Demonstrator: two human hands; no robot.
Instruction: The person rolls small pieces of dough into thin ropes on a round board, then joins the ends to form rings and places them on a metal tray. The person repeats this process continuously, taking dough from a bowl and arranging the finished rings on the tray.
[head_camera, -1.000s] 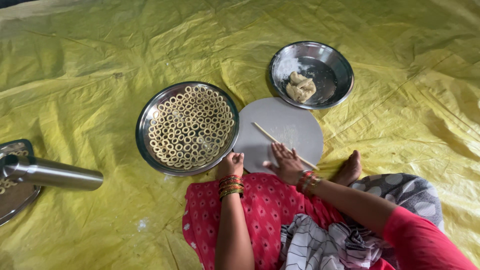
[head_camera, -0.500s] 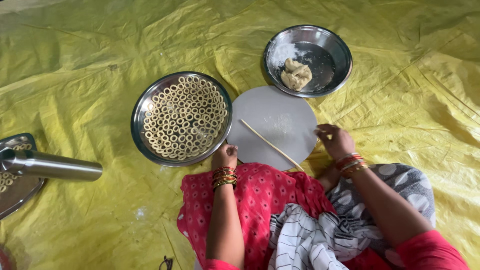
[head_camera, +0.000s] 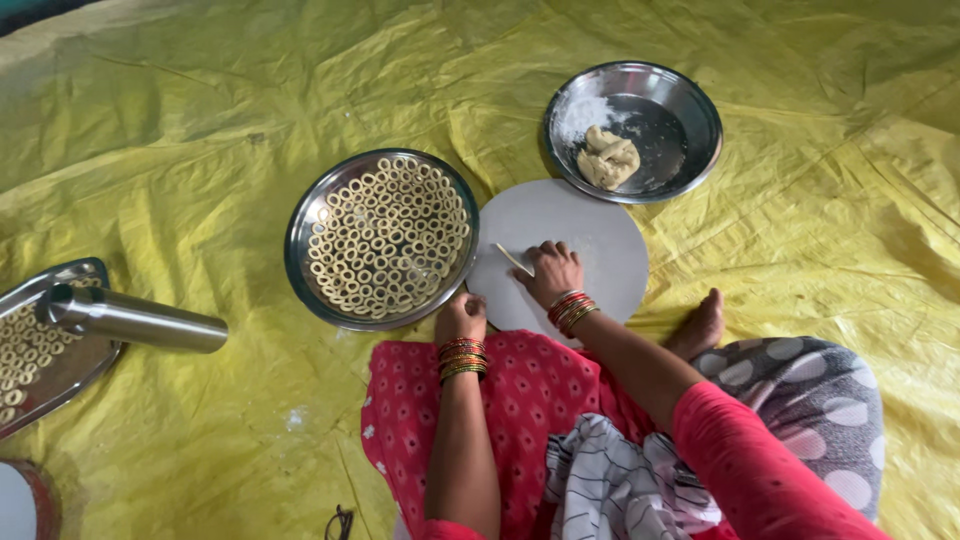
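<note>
My right hand (head_camera: 548, 272) lies palm down on a round white board (head_camera: 590, 235), covering most of a thin rope of dough (head_camera: 512, 258) whose end sticks out to the left. My left hand (head_camera: 461, 318) is curled into a fist at the board's near-left edge, beside a steel plate (head_camera: 305, 235) filled with several small dough rings (head_camera: 385, 235). Whether the fist holds anything is hidden. Both wrists wear bangles.
A steel bowl (head_camera: 690, 110) with a dough lump (head_camera: 609, 158) and flour sits beyond the board. At the left, a steel cylinder (head_camera: 135, 318) lies over another tray of rings (head_camera: 30, 345). A yellow sheet (head_camera: 200, 120) covers the floor. My bare foot (head_camera: 700, 322) rests right of the board.
My right hand came back from the right side onto the board and now covers the dough rope, which showed full length before. The view shifted, so everything sits further right.
</note>
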